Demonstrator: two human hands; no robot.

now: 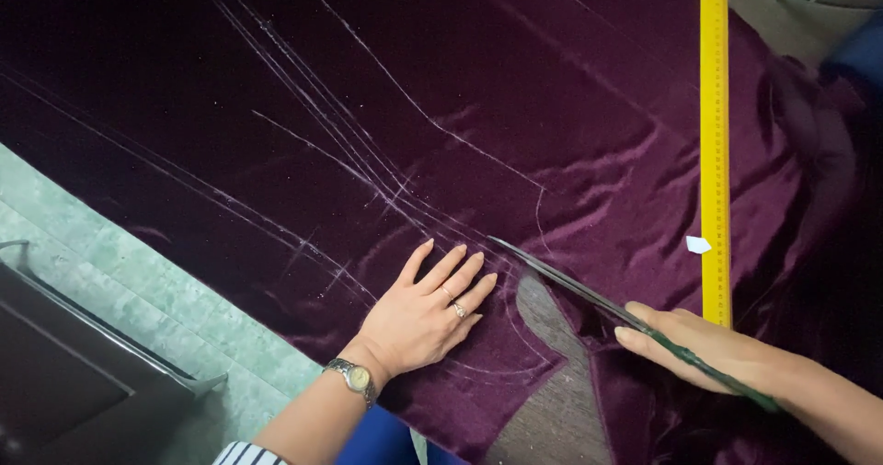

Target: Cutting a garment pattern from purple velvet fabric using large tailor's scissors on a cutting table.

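A dark purple velvet cloth (pixel 386 88) lies spread out, marked with white chalk lines (pixel 368 166). My left hand (pixel 425 310) presses flat on the cloth, fingers together, with rings and a wristwatch. My right hand (pixel 708 347) grips long scissors (pixel 570 286) with green handles. The blades are open in a cut that runs along a curved chalk line just right of my left fingertips. A wooden table top (pixel 543 410) shows through the cut gap.
A yellow ruler (pixel 715 143) lies upright across the cloth on the right. A small white piece of chalk (pixel 698 244) rests beside it. A green-grey floor (pixel 120 272) and a dark frame (pixel 74 355) are at the lower left.
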